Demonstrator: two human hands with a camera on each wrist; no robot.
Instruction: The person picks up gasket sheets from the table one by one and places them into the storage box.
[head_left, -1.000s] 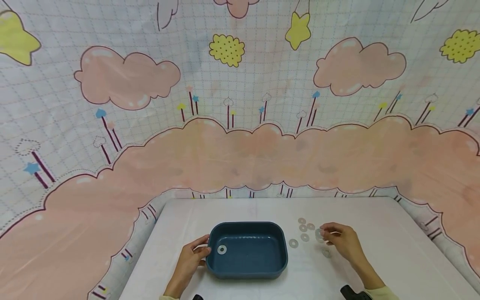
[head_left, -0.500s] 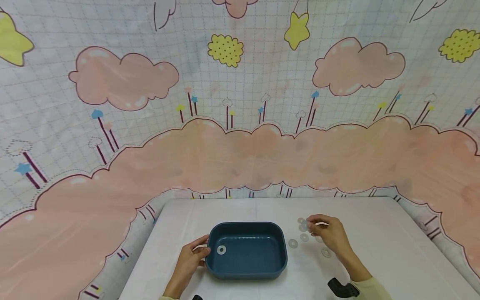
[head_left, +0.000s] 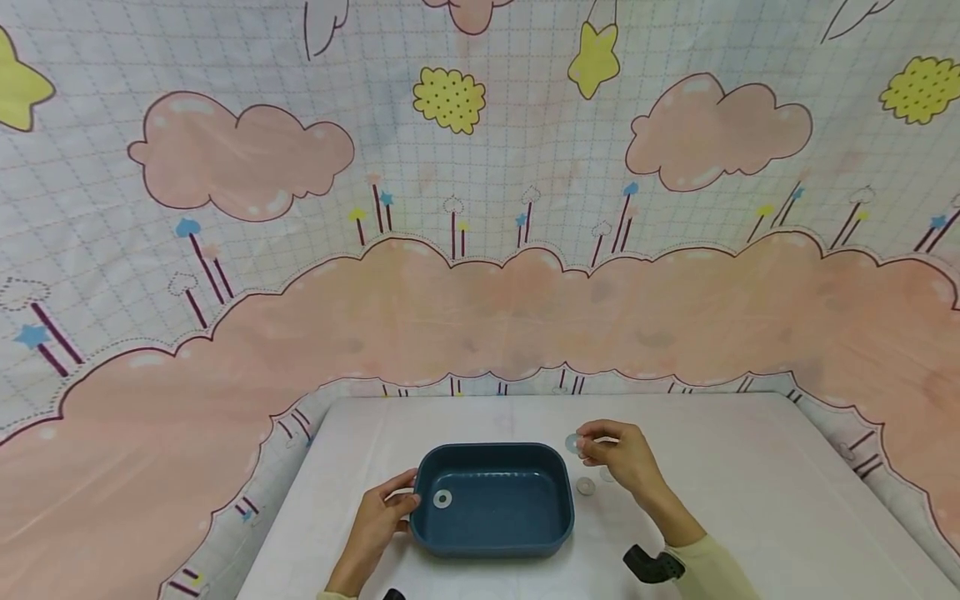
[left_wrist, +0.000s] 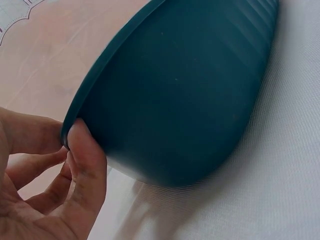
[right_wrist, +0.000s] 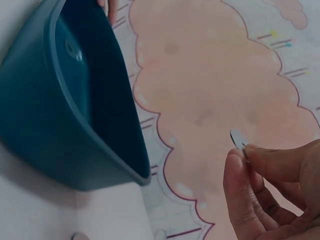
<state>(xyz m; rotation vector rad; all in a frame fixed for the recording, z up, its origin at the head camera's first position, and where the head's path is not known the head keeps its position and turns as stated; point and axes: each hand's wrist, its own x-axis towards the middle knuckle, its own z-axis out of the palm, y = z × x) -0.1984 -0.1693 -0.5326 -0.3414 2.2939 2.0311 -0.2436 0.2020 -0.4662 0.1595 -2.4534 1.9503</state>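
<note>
A pale ring [head_left: 573,443] is pinched by the fingers of the right hand [head_left: 625,460], just beside the far right corner of the blue box [head_left: 495,521]. Its long axis is laid left to right on the tabletop [head_left: 750,487]; its left end is gripped by the left hand [head_left: 377,518].

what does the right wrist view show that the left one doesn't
Only the right wrist view: the right hand pinching a flat ring, a second ring inside the tub, perhaps a third ring at the bottom edge.
Only the left wrist view: the outer wall at the end the left hand holds.
Both: the tub, left-hand fingers, white surface and printed backdrop.
</note>
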